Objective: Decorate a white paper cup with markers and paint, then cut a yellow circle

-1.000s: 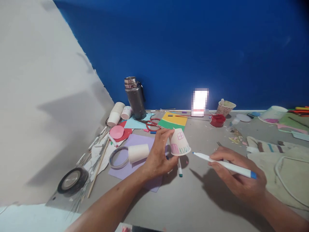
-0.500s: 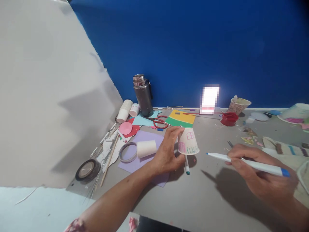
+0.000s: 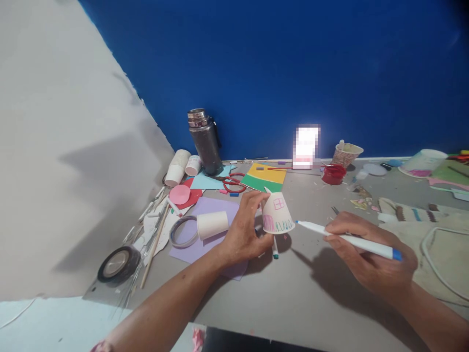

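Between thumb and fingers, my left hand grips an upside-down paper cup. The cup carries a pink window, a pink door shape and green grass strokes along its rim. A blue felt-tip pen is pinched in my right hand, its blue tip pointing left, close to the cup's lower right edge. Whether tip and cup touch I cannot tell. Behind and below the cup lies a green-ended marker on the table. A plain white cup rests on its side on purple paper, left of my left hand.
A dark steel flask stands by the blue wall, with red-handled scissors before it. Black tape, wooden sticks and a tape ring lie left. A patterned cup, red ribbon roll and cloth are right.
My right hand has brought the blue pen leftward, so its tip is nearer the cup. My left hand still holds the cup. The whole view has shifted slightly.
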The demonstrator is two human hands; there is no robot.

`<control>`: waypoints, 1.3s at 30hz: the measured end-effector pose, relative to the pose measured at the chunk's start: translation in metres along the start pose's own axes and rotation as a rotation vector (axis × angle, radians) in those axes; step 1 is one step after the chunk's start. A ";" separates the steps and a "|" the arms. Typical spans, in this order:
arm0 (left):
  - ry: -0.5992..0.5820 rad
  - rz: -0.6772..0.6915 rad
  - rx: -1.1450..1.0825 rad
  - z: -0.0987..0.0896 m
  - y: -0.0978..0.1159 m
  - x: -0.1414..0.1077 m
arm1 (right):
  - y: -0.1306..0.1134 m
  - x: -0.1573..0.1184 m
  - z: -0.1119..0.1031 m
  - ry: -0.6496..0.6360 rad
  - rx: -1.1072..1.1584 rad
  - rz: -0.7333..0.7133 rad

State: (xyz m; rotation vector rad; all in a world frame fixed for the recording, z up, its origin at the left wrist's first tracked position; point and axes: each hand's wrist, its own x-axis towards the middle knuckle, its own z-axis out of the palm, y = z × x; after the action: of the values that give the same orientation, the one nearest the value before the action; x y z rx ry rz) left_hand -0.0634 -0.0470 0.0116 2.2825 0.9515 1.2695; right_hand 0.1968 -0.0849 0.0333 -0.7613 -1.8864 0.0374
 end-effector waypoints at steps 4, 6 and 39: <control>0.007 -0.029 -0.025 0.002 -0.002 0.000 | 0.002 -0.001 0.002 0.060 -0.052 -0.065; 0.025 -0.013 -0.016 0.002 -0.005 0.000 | 0.004 -0.002 0.005 0.054 -0.054 -0.056; -0.301 -0.226 0.214 0.009 -0.003 -0.006 | 0.036 -0.003 0.012 0.014 -0.238 0.095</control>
State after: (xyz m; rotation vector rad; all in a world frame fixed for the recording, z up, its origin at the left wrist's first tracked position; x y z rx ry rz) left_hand -0.0592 -0.0488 0.0015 2.3524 1.2367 0.7364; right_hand 0.2047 -0.0536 0.0124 -1.0103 -1.8599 -0.1344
